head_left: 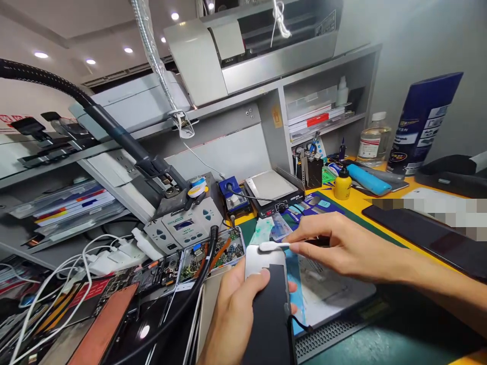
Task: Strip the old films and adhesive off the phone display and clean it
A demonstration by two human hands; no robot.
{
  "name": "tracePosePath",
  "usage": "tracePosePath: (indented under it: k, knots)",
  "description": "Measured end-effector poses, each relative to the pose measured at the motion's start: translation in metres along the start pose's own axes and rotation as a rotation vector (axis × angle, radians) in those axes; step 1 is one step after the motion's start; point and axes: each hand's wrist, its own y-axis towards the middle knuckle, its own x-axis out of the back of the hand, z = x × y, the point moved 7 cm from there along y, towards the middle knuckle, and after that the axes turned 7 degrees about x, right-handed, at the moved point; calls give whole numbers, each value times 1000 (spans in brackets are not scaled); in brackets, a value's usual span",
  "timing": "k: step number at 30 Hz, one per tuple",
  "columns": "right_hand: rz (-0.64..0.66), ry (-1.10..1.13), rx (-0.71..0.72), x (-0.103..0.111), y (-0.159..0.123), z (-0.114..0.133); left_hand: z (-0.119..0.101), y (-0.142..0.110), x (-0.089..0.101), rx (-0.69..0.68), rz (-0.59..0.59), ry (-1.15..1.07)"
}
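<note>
My left hand grips a phone screen, tilted up with its back towards me. Its thumb lies across the face and fingertips show at the far edge. The back is bare silver metal at the top and matte black below, and a short dark cable sticks out at its lower right. Between thumb and forefinger, my right hand pinches a thin white swab. The swab's flat, rounded tip lies over the silver top end; whether it presses on the metal I cannot tell.
Behind stand a soldering station, a heating plate and a tray of circuit parts. A black hose runs at left. Right are a yellow bottle, a clear bottle, a spray can and a dark phone.
</note>
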Motion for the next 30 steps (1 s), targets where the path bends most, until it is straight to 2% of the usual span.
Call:
tracePosePath:
  k: [3,7,11,16,21,23,26,30]
  knots:
    - [-152,-110,80,11,-2,8,1,-2,-1,11,6,9]
    - [-82,-47,76,10,-2,8,2,-2,-4,4,54,21]
    - [-211,-111,108,21,-4,12,3,-2,-6,-8,98,19]
    - [-118,10,49,18,-3,12,5,-3,-5,3,91,-15]
    - [-113,5,36,19,-4,9,3,-4,-6,-6,89,-45]
    - [-125,-54,77,20,-5,11,2,-5,-5,-7,79,-27]
    - [-232,-109,145,27,-8,16,2,-5,-5,-9,82,-19]
    - [-155,-73,160,22,-7,17,2,-6,-5,-26,87,-33]
